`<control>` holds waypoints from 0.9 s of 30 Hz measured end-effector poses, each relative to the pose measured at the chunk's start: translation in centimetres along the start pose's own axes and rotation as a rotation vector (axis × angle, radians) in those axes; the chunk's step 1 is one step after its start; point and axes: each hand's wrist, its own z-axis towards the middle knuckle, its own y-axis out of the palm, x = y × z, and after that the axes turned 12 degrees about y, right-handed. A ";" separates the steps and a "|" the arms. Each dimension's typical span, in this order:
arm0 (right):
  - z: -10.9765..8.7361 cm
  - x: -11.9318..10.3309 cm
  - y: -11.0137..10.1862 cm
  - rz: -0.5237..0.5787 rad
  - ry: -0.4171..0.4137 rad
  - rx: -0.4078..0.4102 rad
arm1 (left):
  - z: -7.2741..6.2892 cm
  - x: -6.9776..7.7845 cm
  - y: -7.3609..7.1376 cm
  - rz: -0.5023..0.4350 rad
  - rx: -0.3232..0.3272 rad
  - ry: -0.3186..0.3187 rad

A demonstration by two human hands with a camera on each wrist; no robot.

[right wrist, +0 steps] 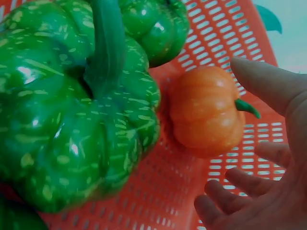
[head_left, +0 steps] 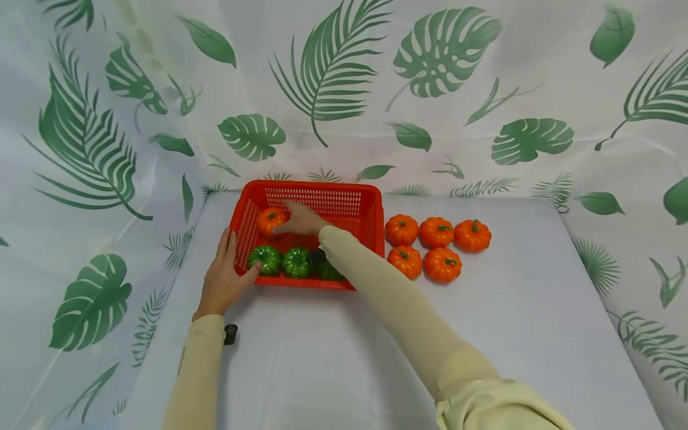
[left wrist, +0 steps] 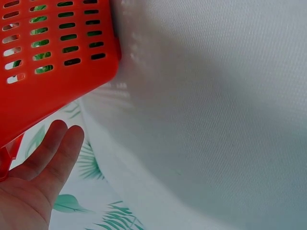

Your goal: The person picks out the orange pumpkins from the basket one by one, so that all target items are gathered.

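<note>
My right hand (head_left: 302,220) is inside the red plastic basket (head_left: 317,186), beside a small orange pumpkin (head_left: 270,222) with a green stem. In the right wrist view its thumb and fingers are spread around that pumpkin (right wrist: 206,112), with gaps between them and it. Speckled green pumpkins (right wrist: 72,120) lie along the basket's front side, one partly hidden by my right sleeve. My left hand (head_left: 223,283) rests at the basket's front left corner, thumb over the rim, fingers along the outer left wall. The left wrist view shows two straight fingers (left wrist: 60,153) beside the basket (left wrist: 53,91).
Several orange pumpkins stand in two rows on the white table (head_left: 510,310), right of the basket; a back-row one (head_left: 401,230) is close to its wall. A leaf-printed curtain (head_left: 344,89) encloses the table's back and sides.
</note>
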 end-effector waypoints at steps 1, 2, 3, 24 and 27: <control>0.3 0.0 0.1 0.004 0.005 -0.003 | 0.1 0.0 -0.1 -0.001 -0.002 0.002; 0.5 0.0 0.2 0.009 0.009 -0.008 | 0.1 0.0 -0.1 -0.003 -0.004 0.005; 0.8 0.0 0.4 0.007 0.011 -0.008 | 0.2 0.0 -0.1 -0.004 -0.007 0.005; 2.4 0.0 2.5 -0.063 -0.023 0.121 | 0.2 0.0 -0.2 -0.006 -0.010 -0.009; 1.8 -0.3 2.1 -0.051 -0.035 0.124 | 0.3 -0.1 -0.3 -0.007 -0.010 -0.007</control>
